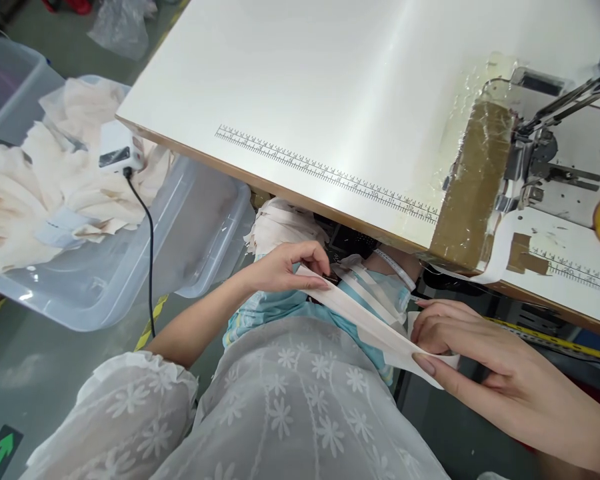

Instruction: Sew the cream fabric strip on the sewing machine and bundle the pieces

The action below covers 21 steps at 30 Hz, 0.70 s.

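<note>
Pale fabric strip, held between two pinches, centre to lower right of frame.
Left of centre, my left hand (293, 268) is pinching the upper-left end of the pale fabric strip (363, 319), thumb and forefinger closing on it. The strip is slanting down over my lap, below the table (300, 87) edge, running fairly straight. Toward lower right, my right hand (500, 373) is clamping the other end between thumb and curled fingers. I'm judging it light, soft and limp, probably not fragile, but apt to fold or twist if slack; both ends, pinched flat near the edges, are seeming the best holds. Its grip against skin I'm unable to tell.
</note>
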Each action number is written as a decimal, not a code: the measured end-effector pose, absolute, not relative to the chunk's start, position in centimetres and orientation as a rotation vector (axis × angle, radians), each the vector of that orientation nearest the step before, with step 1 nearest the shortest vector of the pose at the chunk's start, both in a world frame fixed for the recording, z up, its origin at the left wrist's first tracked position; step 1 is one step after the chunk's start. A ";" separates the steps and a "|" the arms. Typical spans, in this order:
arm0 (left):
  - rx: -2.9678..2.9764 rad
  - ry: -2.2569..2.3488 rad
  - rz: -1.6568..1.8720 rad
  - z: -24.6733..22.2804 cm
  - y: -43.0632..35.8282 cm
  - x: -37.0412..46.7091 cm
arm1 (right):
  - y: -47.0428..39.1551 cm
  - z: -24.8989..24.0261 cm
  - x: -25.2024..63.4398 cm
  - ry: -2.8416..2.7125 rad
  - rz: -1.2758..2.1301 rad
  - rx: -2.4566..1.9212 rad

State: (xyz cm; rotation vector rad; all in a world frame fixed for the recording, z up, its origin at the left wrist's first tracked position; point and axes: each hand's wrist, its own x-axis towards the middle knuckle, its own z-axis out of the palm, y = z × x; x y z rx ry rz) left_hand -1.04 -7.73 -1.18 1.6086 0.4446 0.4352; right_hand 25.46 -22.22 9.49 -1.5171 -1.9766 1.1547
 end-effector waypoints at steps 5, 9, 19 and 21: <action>1.676 0.219 0.172 0.1 -6.0 -0.2 | -22.5 9.4 25.9 -2.027 1.230 -1.433; 1.664 0.179 0.066 0.0 -5.4 1.0 | -23.3 8.9 26.5 -2.047 1.169 -1.448; 1.557 0.373 0.295 -2.4 -6.4 0.6 | -25.2 7.6 28.5 -2.029 0.926 -1.571; 1.492 0.425 0.390 -2.9 -7.1 0.6 | -25.0 7.5 28.4 -2.003 0.875 -1.589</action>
